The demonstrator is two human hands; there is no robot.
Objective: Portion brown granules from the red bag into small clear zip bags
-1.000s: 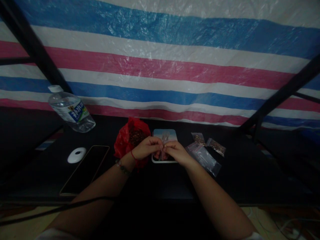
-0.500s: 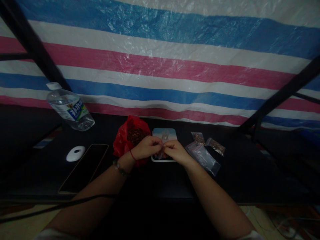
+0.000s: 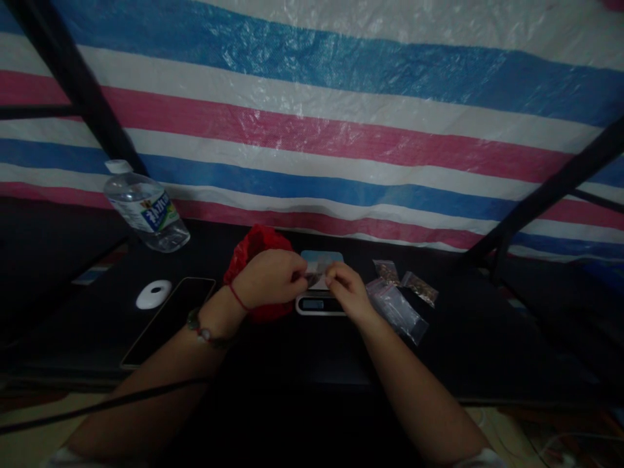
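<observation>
Between my two hands is a small clear zip bag (image 3: pixel 318 273), held over a digital scale (image 3: pixel 341 256). My left hand (image 3: pixel 277 278) pinches the bag's left side, with its wrist in front of a red plastic bag (image 3: pixel 248 249). The contents of the red bag are hidden behind that hand now. My right hand (image 3: pixel 347 290) pinches the bag's other side, fingers bent. The scale's small display (image 3: pixel 312 304) shows below the hands, too dim to read. Right of my right hand lies a stack of flat clear zip bags (image 3: pixel 397 311).
Two filled zip bags (image 3: pixel 421 288) of brown bits lie at the right on the black table (image 3: pixel 292 364). On the left are a phone (image 3: pixel 168 322), a white oval device (image 3: pixel 154 294) and a tilted clear bottle (image 3: pixel 149 208). A striped sheet (image 3: pixel 341 130) hangs behind, beside black metal bars.
My left hand has turned and now covers the red bag's opening. Both hands have risen slightly, so the scale's display shows. The view has shifted a little.
</observation>
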